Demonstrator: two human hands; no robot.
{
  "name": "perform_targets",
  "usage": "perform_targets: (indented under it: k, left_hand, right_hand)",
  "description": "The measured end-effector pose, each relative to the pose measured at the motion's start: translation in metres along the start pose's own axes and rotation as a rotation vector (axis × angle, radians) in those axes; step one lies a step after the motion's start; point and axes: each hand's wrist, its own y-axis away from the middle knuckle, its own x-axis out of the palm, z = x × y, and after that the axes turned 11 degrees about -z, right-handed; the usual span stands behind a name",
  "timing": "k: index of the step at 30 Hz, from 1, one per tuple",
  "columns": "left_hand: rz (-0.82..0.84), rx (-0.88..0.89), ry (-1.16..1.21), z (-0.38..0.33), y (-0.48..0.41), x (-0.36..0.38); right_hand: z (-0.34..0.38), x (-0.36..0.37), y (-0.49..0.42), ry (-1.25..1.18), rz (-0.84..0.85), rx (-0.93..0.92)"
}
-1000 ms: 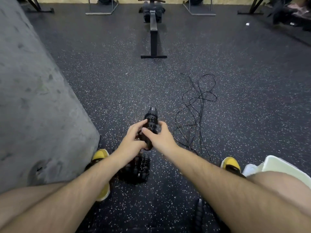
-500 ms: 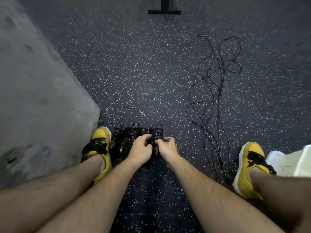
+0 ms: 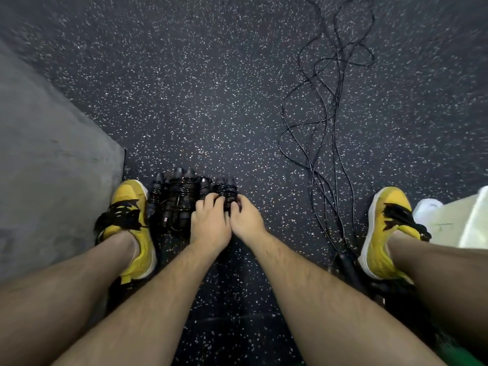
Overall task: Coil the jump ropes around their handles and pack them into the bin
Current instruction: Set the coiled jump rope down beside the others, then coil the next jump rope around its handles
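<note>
Both hands are together, sides touching. The left hand and right hand curl their fingers over one coiled jump rope on the floor. It sits at the right end of the row of coiled ropes. Loose ropes sprawl well right of that row. The white bin stands farther right, only partly in view.

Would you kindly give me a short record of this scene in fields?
left hand: grips coiled rope
right hand: grips the same rope
coiled pile: on floor, between left shoe and the held rope
loose ropes: tangled on floor, right of hands
bin: far right, by right shoe
</note>
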Motion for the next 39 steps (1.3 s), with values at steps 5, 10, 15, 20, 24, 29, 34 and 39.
perform_targets:
  k: [5, 10, 15, 20, 24, 29, 34, 39]
  left_hand:
    - [-0.004, 0.187, 0.011, -0.024, 0.006, 0.006]
    - [0.114, 0.330, 0.030, -0.069, 0.016, 0.023]
    - [0.292, 0.431, 0.112, -0.116, 0.037, 0.053]
    - [0.547, 0.351, 0.157, -0.152, 0.070, 0.103]
    - [0.634, 0.196, 0.184, -0.175, 0.093, 0.136]
    - [0.648, 0.008, 0.207, -0.187, 0.108, 0.168]
    - [0.675, -0.117, 0.327, -0.189, 0.094, 0.161]
    - [0.740, -0.471, 0.818, -0.185, 0.072, 0.124]
  right_hand:
    - [-0.017, -0.028, 0.003, 0.057, -0.003, -0.031]
    - [-0.053, -0.073, 0.008, 0.069, -0.039, 0.000]
    - [-0.108, -0.115, 0.022, 0.144, -0.102, 0.043]
    - [-0.176, -0.150, 0.037, 0.488, -0.174, 0.019]
    - [-0.215, -0.166, 0.039, 0.632, -0.146, 0.124]
    - [-0.238, -0.172, 0.032, 0.568, -0.143, 0.236]
    - [-0.236, -0.169, 0.023, 0.145, -0.185, 0.407]
    - [-0.206, -0.176, 0.020, -0.158, -0.116, 0.351]
